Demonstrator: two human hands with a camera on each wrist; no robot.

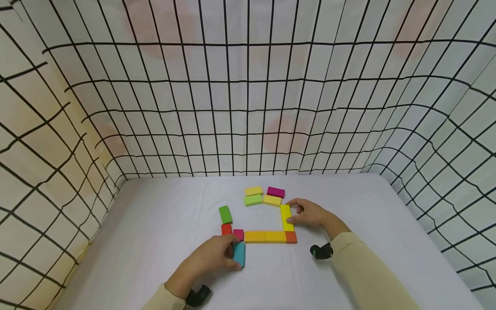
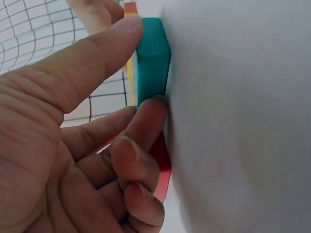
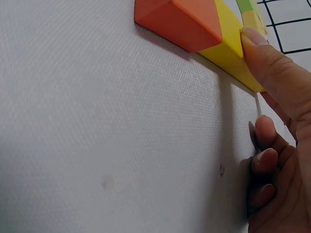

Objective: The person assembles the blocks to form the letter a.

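Note:
My left hand (image 1: pixel 209 258) pinches a teal block (image 1: pixel 240 255) between thumb and fingers, on the near side of a block outline. In the left wrist view the teal block (image 2: pixel 153 58) has its thumb on one end and a finger at the other. Over on the right, my right hand (image 1: pixel 311 214) holds a long yellow block (image 1: pixel 286 218) with thumb and index finger. That block meets an orange-red block (image 1: pixel 291 237) at the corner. Two yellow-orange blocks (image 1: pixel 255 237) run left from it toward a pink block (image 1: pixel 238 234). Beside the pink one lies a red block (image 1: pixel 226 229), partly hidden.
A green block (image 1: pixel 225 214) lies beyond the red one. Farther back are a pale yellow block (image 1: pixel 253 190), a light green block (image 1: pixel 253 200), another yellow block (image 1: pixel 272 200) and a magenta block (image 1: pixel 276 192). Black wire grid (image 1: pixel 248 109) surrounds the white-covered table (image 1: pixel 162 206).

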